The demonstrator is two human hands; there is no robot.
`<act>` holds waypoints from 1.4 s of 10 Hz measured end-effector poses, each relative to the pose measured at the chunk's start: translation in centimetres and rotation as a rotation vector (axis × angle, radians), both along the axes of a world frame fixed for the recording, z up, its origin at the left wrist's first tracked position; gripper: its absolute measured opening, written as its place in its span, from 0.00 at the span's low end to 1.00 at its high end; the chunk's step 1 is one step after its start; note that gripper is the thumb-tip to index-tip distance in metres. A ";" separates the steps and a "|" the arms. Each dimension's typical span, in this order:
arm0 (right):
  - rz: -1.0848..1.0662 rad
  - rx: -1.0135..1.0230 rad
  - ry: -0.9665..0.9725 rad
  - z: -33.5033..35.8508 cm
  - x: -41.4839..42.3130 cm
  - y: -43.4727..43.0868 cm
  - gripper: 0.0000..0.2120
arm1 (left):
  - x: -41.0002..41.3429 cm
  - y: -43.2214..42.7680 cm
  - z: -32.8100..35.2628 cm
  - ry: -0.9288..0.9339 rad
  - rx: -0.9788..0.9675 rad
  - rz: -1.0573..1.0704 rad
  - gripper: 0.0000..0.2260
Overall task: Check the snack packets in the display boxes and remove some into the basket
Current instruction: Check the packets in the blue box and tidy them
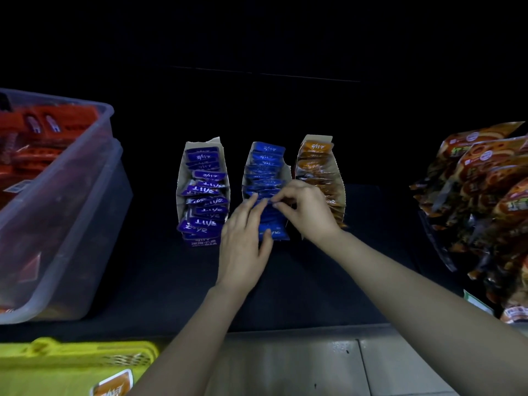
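Left hand (243,244) lies flat on blue packets (265,164) in the middle display box (288,169); right hand (308,207) pinches one.

Single head-worn wide-angle view, aimed forward and steeply down onto a dark shelf (357,281) from close range. Centred on three display boxes (181,172), with both forearms (414,298) entering from the bottom edge, left hand (243,247) and right hand (308,207) meeting over blue packets (268,155) near mid-frame. Bounded at left by a clear tub (85,201), at lower left by a yellow basket (71,349), at right by snack bags (485,195), with pale floor (285,367) along the bottom.
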State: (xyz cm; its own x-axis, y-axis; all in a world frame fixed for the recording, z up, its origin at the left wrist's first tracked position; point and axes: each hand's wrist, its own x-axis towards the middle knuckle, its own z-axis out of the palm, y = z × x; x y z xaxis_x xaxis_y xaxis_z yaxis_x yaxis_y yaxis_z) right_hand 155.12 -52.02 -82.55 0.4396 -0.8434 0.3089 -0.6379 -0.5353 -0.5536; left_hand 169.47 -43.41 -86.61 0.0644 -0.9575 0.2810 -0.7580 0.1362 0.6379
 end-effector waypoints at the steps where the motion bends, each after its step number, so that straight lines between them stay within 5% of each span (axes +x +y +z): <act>1: -0.025 -0.029 0.034 0.1 0.4 -0.2 0.05 | 0.0 0.0 -0.2 -0.032 0.026 0.011 0.26; 3: -0.047 0.029 0.002 -0.3 0.7 0.6 0.13 | 0.1 -0.3 -0.6 -0.077 0.021 0.014 0.21; 7: -0.031 0.008 0.169 -1.4 0.8 -2.4 0.11 | 0.2 -1.0 -0.8 -0.015 0.008 0.061 0.13; 14: -0.037 -0.080 0.416 -1.3 1.6 -4.8 0.09 | 0.2 -1.6 -1.3 -0.042 0.035 0.084 0.14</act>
